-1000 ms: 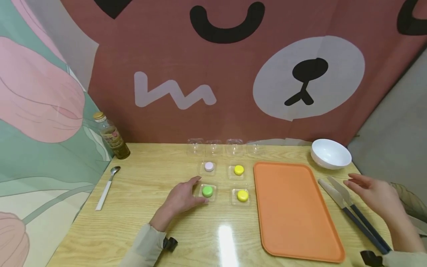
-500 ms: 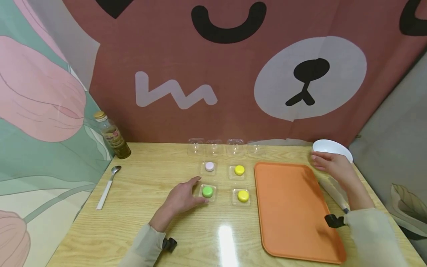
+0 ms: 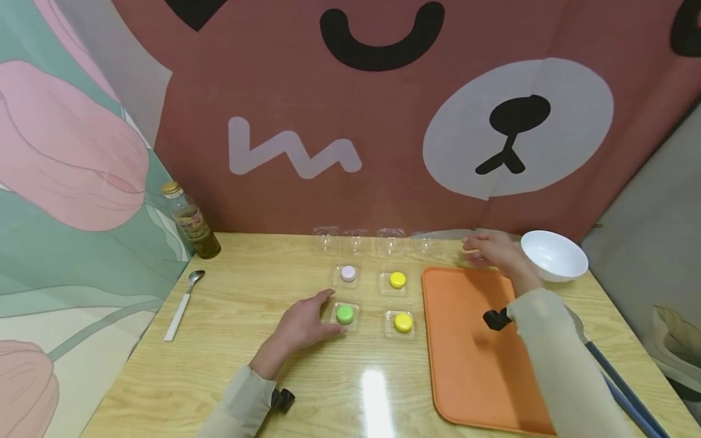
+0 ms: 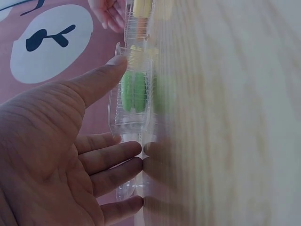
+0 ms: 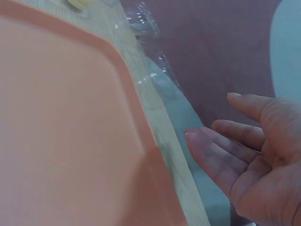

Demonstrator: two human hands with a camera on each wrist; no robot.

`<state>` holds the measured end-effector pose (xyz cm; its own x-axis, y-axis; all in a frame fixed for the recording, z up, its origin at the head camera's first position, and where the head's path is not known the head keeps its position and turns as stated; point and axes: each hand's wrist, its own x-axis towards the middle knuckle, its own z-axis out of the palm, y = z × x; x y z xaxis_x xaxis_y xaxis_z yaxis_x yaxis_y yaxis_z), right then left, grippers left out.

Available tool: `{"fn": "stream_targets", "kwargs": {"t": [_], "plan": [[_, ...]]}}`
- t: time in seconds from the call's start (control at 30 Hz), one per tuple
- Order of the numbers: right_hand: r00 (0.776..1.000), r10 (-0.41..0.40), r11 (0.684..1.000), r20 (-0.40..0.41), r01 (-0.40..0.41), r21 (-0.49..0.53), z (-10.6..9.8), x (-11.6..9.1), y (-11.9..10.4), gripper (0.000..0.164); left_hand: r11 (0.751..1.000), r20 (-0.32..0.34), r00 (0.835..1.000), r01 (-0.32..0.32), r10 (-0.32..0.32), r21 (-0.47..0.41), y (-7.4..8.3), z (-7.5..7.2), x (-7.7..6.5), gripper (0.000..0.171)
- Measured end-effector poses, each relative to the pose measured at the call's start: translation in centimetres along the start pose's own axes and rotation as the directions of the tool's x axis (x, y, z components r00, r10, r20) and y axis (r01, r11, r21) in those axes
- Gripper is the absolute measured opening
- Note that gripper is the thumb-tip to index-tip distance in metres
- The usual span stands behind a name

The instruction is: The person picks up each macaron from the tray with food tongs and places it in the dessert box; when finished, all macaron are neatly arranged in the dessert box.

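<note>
My left hand (image 3: 302,322) rests on the table, thumb and index finger spread beside a small clear plastic container (image 4: 127,123) that holds a green macaron (image 3: 345,314). In the left wrist view the thumb lies right at the container's rim and the other fingers extend along its far side. My right hand (image 3: 493,250) is above the far edge of the orange tray (image 3: 471,359), its fingers loosely extended and holding nothing. To its left stand several clear plastic lids (image 3: 390,242) in a row along the wall. A lilac macaron (image 3: 348,273) and two yellow macarons (image 3: 403,322) sit in similar containers.
A white bowl (image 3: 553,255) stands at the back right. Knives with dark handles (image 3: 624,380) lie right of the tray, partly behind my right sleeve. On the left are a spoon (image 3: 179,313) and a glass bottle (image 3: 194,228) with a gold cap.
My right hand has travelled left from beside the knives, past the front of the bowl, to the tray's far edge. The left hand has kept its place by the green macaron.
</note>
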<state>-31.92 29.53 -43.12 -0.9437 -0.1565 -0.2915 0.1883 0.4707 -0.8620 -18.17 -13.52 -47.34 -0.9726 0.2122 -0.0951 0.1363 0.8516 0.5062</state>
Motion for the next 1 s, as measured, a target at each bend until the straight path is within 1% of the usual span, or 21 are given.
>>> {"fn": "stream_targets", "kwargs": {"t": [0.13, 0.4, 0.57, 0.73, 0.9, 1.0], "plan": [[1.0, 0.01, 1.0, -0.022, -0.009, 0.028, 0.7, 0.7, -0.4, 0.059, 1.0, -0.001, 1.0, 0.006, -0.006, -0.001, 0.2, 0.1, 0.1, 0.088], [0.999, 0.032, 0.991, -0.033, -0.027, 0.133, 2.2, 2.1, 0.6, 0.057, 1.0, -0.002, 1.0, 0.013, -0.013, 0.005, 0.2, 0.1, 0.1, 0.089], [0.998, 0.036, 0.991, -0.043, -0.03, 0.132, 2.9, 2.4, 0.6, 0.054, 1.0, 0.0, 1.0, 0.016, -0.016, 0.003, 0.2, 0.1, 0.2, 0.089], [0.997, 0.05, 0.994, -0.055, -0.044, 0.105, 3.3, 2.7, 0.7, 0.053, 1.0, 0.001, 1.0, 0.017, -0.017, 0.002, 0.1, 0.1, 0.2, 0.089], [0.997, 0.047, 0.989, -0.052, -0.04, 0.143, 3.6, 3.2, 1.0, 0.052, 1.0, 0.001, 1.0, 0.013, -0.013, 0.003, 0.1, 0.2, 0.1, 0.089], [0.999, 0.027, 0.986, -0.04, -0.021, 0.163, 3.6, 3.4, 1.1, 0.054, 1.0, -0.002, 1.0, 0.01, -0.01, 0.01, 0.1, 0.2, 0.1, 0.089]]}}
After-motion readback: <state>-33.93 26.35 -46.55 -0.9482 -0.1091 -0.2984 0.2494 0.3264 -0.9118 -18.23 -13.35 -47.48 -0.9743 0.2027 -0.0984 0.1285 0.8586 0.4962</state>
